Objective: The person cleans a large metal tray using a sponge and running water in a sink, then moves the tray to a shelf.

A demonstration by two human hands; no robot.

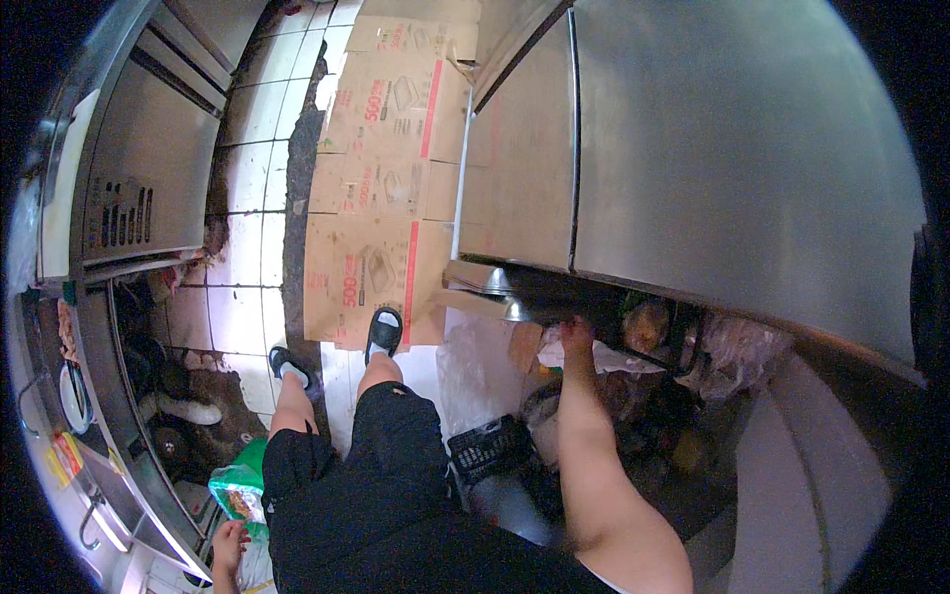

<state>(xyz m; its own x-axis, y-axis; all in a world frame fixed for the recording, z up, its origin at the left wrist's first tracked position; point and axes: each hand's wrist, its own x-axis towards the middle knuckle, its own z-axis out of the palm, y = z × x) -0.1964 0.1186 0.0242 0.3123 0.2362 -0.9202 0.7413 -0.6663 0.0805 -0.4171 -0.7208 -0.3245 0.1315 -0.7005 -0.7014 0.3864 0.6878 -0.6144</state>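
My right hand (577, 332) reaches to the right, low beside a large stainless steel cabinet (712, 148). It touches or nearly touches the edge of dark metal trays (512, 306) beneath the cabinet; its fingertips are in shadow, so a grip cannot be made out. White paper or plastic (623, 360) lies beside that hand. At the lower left hangs my left hand (230, 540), fingers loosely curled, with no object visible in it. It is close to a green and clear plastic bag (241, 490) with brownish contents.
Flattened cardboard (378, 275) covers part of the tiled floor (249, 245). A black plastic basket (490, 449) and clear plastic bags (742, 349) lie at the right. Along the left run a steel cabinet (156, 163) and a metal counter with a white plate (74, 397).
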